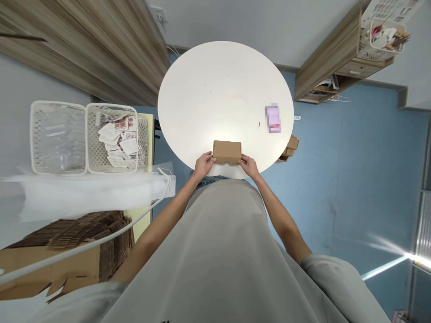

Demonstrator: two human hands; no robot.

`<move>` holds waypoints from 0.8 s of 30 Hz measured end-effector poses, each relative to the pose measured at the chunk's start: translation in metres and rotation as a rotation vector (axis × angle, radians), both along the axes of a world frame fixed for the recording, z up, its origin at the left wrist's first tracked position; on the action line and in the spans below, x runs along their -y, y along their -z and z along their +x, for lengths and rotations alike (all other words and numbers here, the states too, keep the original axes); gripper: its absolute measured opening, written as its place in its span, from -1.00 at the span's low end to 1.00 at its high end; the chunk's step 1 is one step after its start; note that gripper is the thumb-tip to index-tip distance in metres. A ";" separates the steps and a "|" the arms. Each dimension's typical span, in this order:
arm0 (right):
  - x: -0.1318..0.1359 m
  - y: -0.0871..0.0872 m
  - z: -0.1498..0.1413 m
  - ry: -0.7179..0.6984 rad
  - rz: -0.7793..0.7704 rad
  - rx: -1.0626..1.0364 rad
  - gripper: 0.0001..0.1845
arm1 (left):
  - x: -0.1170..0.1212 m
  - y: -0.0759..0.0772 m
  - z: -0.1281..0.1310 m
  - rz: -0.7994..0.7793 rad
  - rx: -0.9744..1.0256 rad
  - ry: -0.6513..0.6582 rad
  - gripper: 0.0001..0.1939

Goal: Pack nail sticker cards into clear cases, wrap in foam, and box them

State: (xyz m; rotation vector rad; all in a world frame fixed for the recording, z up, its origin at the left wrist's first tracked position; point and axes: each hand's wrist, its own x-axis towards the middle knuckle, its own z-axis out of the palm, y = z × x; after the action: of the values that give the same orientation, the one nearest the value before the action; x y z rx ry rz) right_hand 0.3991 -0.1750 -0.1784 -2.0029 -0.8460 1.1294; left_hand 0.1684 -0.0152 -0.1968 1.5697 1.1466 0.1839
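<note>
Cardboard box (227, 151), one: at six o'clock on the round white surface (222, 89), lid apparently down. Left hand (204, 165), nine o'clock end; right hand (249, 166), three o'clock end: fingers part-curled, gripping its corners. Handling: press both ends evenly, keep front edge square.

Box (227, 151) at near edge of table (225, 98), baskets (86, 139) left

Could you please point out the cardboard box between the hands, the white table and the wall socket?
Cardboard box (227, 149): head view, middle of its top.
White table (232, 103): head view, bare stretch of its top.
Wall socket (159, 16): head view, on its face plate.
</note>
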 end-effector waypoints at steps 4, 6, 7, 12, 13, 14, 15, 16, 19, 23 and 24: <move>0.004 -0.012 0.009 0.083 0.059 -0.073 -0.60 | -0.003 -0.014 -0.005 -0.048 0.105 -0.023 -0.52; 0.001 -0.012 0.014 0.116 0.054 -0.082 -0.51 | -0.008 -0.016 -0.004 -0.079 0.106 -0.035 -0.48; -0.001 -0.011 0.017 0.129 0.052 -0.080 -0.48 | -0.010 -0.016 -0.003 -0.090 0.100 -0.044 -0.45; -0.017 0.004 0.028 0.151 0.095 -0.080 -0.35 | -0.021 -0.004 0.009 -0.095 0.130 -0.080 -0.31; -0.019 0.007 0.030 0.145 0.106 -0.087 -0.33 | -0.023 -0.001 0.011 -0.091 0.139 -0.077 -0.29; -0.022 0.010 0.032 0.136 0.113 -0.094 -0.30 | -0.024 0.002 0.012 -0.088 0.145 -0.071 -0.29; -0.023 0.012 0.033 0.124 0.115 -0.102 -0.29 | -0.026 0.004 0.013 -0.083 0.149 -0.064 -0.29; -0.024 0.015 0.034 0.111 0.114 -0.111 -0.28 | -0.027 0.006 0.014 -0.077 0.152 -0.057 -0.30; -0.025 0.022 0.034 0.078 0.100 -0.127 -0.29 | -0.030 0.009 0.015 -0.059 0.160 -0.050 -0.33; -0.024 0.029 0.027 0.075 0.113 -0.076 -0.32 | -0.025 0.009 0.015 -0.021 0.158 -0.063 -0.40; -0.024 0.030 0.025 0.080 0.120 -0.059 -0.32 | -0.022 0.009 0.015 -0.002 0.154 -0.070 -0.43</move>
State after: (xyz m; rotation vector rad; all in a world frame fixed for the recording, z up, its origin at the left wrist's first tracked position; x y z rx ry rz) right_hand 0.4242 -0.1514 -0.2081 -1.8792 -0.7784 1.0620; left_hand 0.1838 0.0071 -0.2055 1.4877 1.0810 0.3446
